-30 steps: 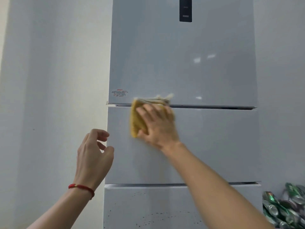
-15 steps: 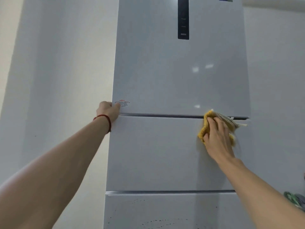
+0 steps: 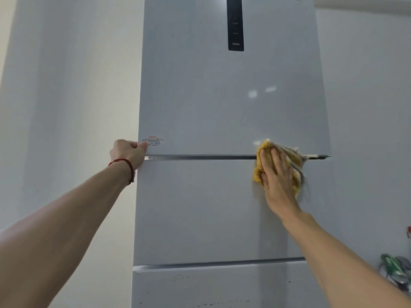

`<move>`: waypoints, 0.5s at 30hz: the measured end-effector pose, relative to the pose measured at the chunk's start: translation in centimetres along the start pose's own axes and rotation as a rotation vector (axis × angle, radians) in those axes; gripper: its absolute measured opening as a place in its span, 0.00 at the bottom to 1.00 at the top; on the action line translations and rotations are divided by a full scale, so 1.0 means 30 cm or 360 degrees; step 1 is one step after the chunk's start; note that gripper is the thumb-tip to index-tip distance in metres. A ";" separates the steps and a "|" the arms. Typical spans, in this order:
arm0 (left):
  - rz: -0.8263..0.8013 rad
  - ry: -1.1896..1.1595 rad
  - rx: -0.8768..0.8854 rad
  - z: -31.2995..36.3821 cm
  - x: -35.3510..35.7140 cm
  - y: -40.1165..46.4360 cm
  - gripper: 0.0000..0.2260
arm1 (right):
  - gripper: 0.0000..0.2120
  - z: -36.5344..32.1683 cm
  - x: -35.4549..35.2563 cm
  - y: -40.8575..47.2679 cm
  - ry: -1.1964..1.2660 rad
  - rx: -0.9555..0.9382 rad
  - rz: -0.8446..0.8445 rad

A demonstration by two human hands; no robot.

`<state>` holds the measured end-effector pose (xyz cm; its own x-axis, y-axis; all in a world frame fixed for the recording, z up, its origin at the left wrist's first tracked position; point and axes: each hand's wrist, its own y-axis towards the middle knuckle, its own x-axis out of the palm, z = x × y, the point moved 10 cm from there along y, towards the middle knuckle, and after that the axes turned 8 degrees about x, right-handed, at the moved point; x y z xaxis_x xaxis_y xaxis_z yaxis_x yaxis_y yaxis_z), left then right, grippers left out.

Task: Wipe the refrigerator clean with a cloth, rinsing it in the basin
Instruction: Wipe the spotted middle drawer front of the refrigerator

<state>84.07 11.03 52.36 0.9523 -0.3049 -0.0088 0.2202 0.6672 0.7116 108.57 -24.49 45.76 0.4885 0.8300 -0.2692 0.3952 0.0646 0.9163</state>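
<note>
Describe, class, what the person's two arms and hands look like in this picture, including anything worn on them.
Both forearms are bare, with no sleeves showing and no gloves. The left hand has a thin red cord bracelet round the wrist, with a small bead or knot hanging at its lower end. The right hand and its wrist carry nothing: no ring, watch or band shows on the fingers.

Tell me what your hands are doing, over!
Left hand grips fridge edge. Right hand presses yellow cloth flat at door seam. Nothing blocking.
</note>
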 end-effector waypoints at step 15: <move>0.0109 -0.0079 0.0143 0.080 -0.120 -0.062 0.12 | 0.24 -0.552 -0.078 -0.004 -0.0436 -0.0832 0.0860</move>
<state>79.73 9.25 52.76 0.9523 -0.2957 0.0754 0.1330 0.6246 0.7696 94.49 -17.27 51.20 0.7086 0.6596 0.2504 -0.3335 0.0003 0.9428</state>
